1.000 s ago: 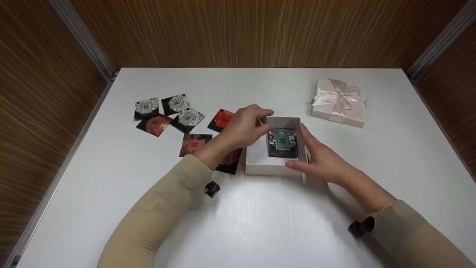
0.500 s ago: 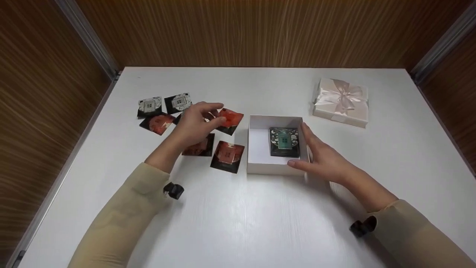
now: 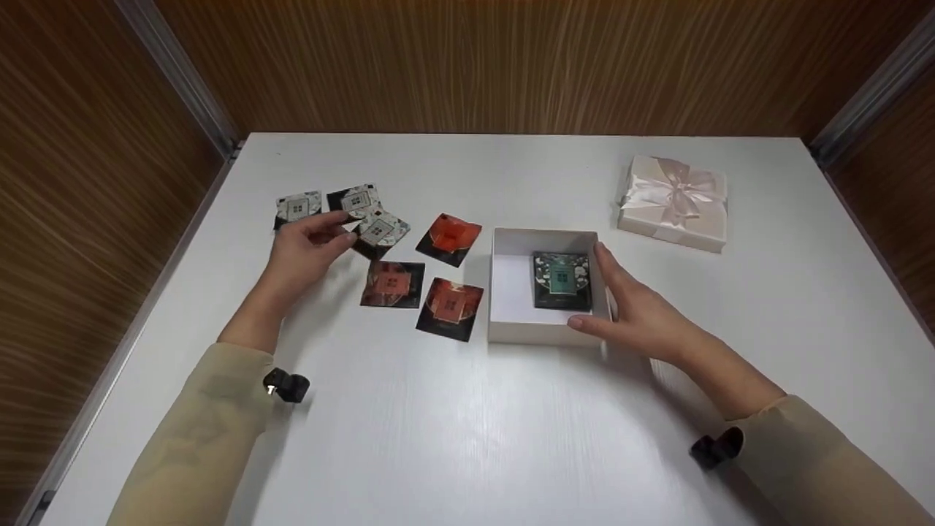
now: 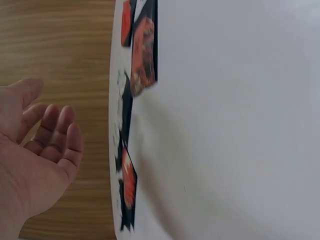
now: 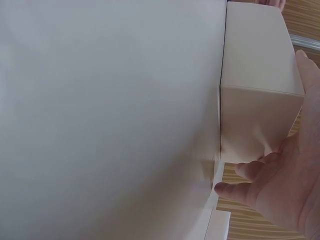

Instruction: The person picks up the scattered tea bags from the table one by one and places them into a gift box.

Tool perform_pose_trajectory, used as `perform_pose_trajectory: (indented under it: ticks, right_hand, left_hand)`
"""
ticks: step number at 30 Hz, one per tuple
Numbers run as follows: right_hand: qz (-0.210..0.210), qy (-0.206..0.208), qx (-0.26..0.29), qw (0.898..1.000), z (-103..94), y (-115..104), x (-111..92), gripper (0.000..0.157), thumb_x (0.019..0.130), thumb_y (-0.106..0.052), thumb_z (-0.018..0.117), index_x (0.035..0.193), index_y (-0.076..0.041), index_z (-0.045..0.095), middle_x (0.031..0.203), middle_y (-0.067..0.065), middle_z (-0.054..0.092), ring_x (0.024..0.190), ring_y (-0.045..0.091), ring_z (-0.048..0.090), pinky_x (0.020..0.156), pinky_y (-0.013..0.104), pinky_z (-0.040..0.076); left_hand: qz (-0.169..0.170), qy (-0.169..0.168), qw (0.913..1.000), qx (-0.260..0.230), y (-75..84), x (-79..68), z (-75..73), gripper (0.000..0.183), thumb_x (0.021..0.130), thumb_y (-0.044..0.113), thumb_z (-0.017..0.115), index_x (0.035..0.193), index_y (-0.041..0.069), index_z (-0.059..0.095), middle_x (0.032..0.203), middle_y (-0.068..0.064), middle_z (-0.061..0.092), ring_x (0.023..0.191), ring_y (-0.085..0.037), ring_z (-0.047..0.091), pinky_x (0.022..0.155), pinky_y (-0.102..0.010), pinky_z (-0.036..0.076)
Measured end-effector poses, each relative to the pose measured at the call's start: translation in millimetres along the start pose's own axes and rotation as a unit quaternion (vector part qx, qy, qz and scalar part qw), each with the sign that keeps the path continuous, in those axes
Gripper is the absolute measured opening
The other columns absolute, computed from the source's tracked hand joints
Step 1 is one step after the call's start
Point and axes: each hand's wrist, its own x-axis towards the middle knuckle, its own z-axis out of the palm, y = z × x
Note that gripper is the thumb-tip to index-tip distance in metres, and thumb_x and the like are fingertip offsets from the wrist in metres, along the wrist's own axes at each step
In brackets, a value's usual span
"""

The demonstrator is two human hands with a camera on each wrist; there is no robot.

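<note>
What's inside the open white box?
A green-and-black floral packet lies inside the open white box, toward its right side, with the white floor showing to the left. Whatever lies under the packet, further packets or just floor, is covered.

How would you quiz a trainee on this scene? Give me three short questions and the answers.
1. What colour is the label on the packet inside the open box: (a) red, (b) green, (c) white?
2. True or false: the right hand touches the open box.
3. Fill in: the black-and-white packets lie nearest the ____ hand.

Key: 1. (b) green. 2. True. 3. Left hand.
</note>
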Motion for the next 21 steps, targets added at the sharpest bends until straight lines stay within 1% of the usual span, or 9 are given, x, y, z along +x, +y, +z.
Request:
perform_pose_trajectory:
  ticks: [2,4,7,9,12,15,18,21]
  right_hand:
    - [0.002,0.000,-0.001,1.000,-0.1,-0.2,0.1,0.120,0.094,-0.069,0.069,0.171,-0.021,-0.009,0.177,0.012,0.004,0.159,0.040,0.017,0.125,0.060,0.021]
    - [0.004,0.000,-0.002,1.000,-0.2,-0.3,0.3,0.120,0.094,-0.069,0.069,0.171,-0.021,-0.009,0.177,0.012,0.004,0.160,0.040,0.017,0.125,0.060,0.021]
    - [0.005,0.001,-0.005,1.000,-0.4,-0.7,0.3,0.120,0.094,-0.068,0.069,0.171,-0.020,-0.009,0.177,0.014,0.004,0.159,0.041,0.017,0.125,0.060,0.021]
    - [0.006,0.001,-0.005,1.000,-0.3,-0.6,0.1,0.120,0.094,-0.067,0.070,0.171,-0.020,-0.009,0.177,0.014,0.004,0.159,0.041,0.017,0.125,0.060,0.021]
    - [0.009,0.001,-0.006,1.000,-0.1,-0.6,0.1,0.121,0.093,-0.068,0.070,0.171,-0.020,-0.009,0.177,0.015,0.005,0.159,0.042,0.018,0.125,0.061,0.021]
    - [0.009,0.002,-0.006,1.000,0.4,0.1,0.7,0.121,0.093,-0.069,0.070,0.171,-0.022,-0.009,0.177,0.014,0.006,0.159,0.042,0.019,0.125,0.061,0.021]
    - [0.003,0.003,-0.005,1.000,0.7,1.2,1.1,0.121,0.093,-0.068,0.070,0.171,-0.022,-0.009,0.177,0.013,0.005,0.159,0.041,0.019,0.125,0.060,0.022]
    - [-0.001,0.004,-0.002,1.000,0.4,1.9,0.7,0.121,0.093,-0.068,0.071,0.171,-0.022,-0.009,0.177,0.013,0.006,0.159,0.040,0.019,0.125,0.060,0.021]
  left_hand:
    - [-0.006,0.015,0.9998,-0.015,-6.2,0.2,-8.9,0.045,0.103,0.013,0.071,0.145,-0.001,0.063,0.117,-0.016,0.068,0.096,-0.012,0.066,0.084,-0.020,0.054]
    - [-0.013,0.032,0.9993,-0.016,-12.6,0.1,-17.4,0.047,0.103,0.014,0.071,0.146,-0.002,0.061,0.122,-0.019,0.066,0.095,-0.009,0.065,0.082,-0.018,0.053]
    - [-0.031,0.046,0.9984,-0.004,-22.9,-0.5,-27.7,0.051,0.104,0.020,0.071,0.150,0.001,0.058,0.131,-0.021,0.063,0.103,-0.012,0.063,0.084,-0.018,0.050]
    - [-0.045,0.049,0.9977,0.008,-31.2,-0.6,-32.0,0.054,0.104,0.024,0.071,0.152,0.003,0.057,0.138,-0.021,0.059,0.114,-0.014,0.056,0.089,-0.017,0.045]
    - [-0.070,0.049,0.9964,-0.001,-43.3,-0.7,-34.9,0.057,0.104,0.026,0.071,0.154,0.004,0.055,0.144,-0.021,0.053,0.127,-0.024,0.051,0.092,-0.020,0.044]
    - [-0.089,0.057,0.9943,-0.014,-53.8,-0.4,-35.5,0.057,0.104,0.024,0.072,0.153,0.002,0.055,0.149,-0.022,0.048,0.133,-0.030,0.047,0.092,-0.022,0.045]
    - [-0.090,0.063,0.9940,-0.001,-60.9,0.6,-35.6,0.056,0.103,0.022,0.072,0.152,0.001,0.055,0.153,-0.021,0.045,0.135,-0.033,0.047,0.097,-0.025,0.043]
    - [-0.083,0.063,0.9945,0.009,-65.0,3.1,-35.4,0.055,0.103,0.019,0.072,0.152,0.000,0.055,0.156,-0.022,0.042,0.137,-0.035,0.045,0.104,-0.031,0.041]
